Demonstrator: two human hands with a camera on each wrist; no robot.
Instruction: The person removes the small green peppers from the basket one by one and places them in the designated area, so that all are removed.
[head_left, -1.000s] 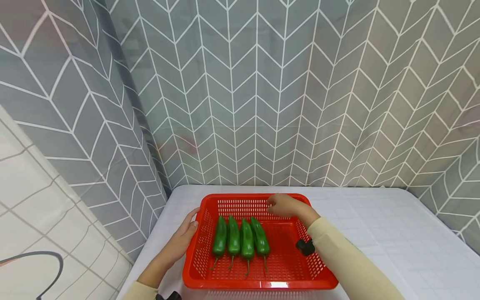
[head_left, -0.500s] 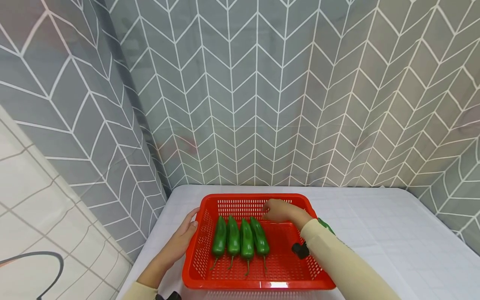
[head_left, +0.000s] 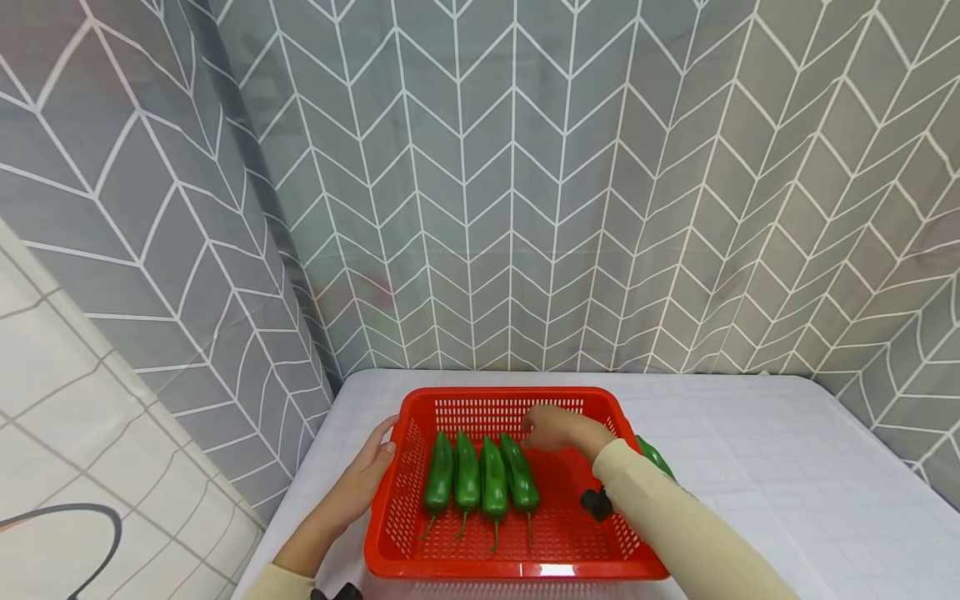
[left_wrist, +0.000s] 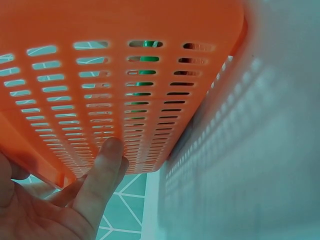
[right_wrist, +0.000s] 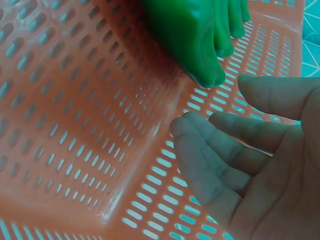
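Several green chili peppers (head_left: 493,483) lie side by side in the left half of a red perforated basket (head_left: 450,568), stems toward the person. My left hand (head_left: 367,471) holds the basket's left rim; in the left wrist view its fingers (left_wrist: 102,167) lie against the outer slotted wall, below the rim. Inside the basket, near its back wall, my right hand (head_left: 558,427) is just right of the rightmost pepper's tip. The right wrist view shows its fingers loosely bent with nothing between them, close to the pepper tips (right_wrist: 212,77).
Another green pepper (head_left: 654,454) lies outside the basket on the right, partly hidden by the right sleeve (head_left: 675,517). A white cloth covers the table (head_left: 787,450). Grey patterned curtains (head_left: 487,208) hang behind and at the sides. White tiles (head_left: 90,433) are at the left.
My right hand has moved left and slightly down, toward the rightmost pepper's tip. The pepper outside the basket has come into sight beside the sleeve. My left hand stays on the rim.
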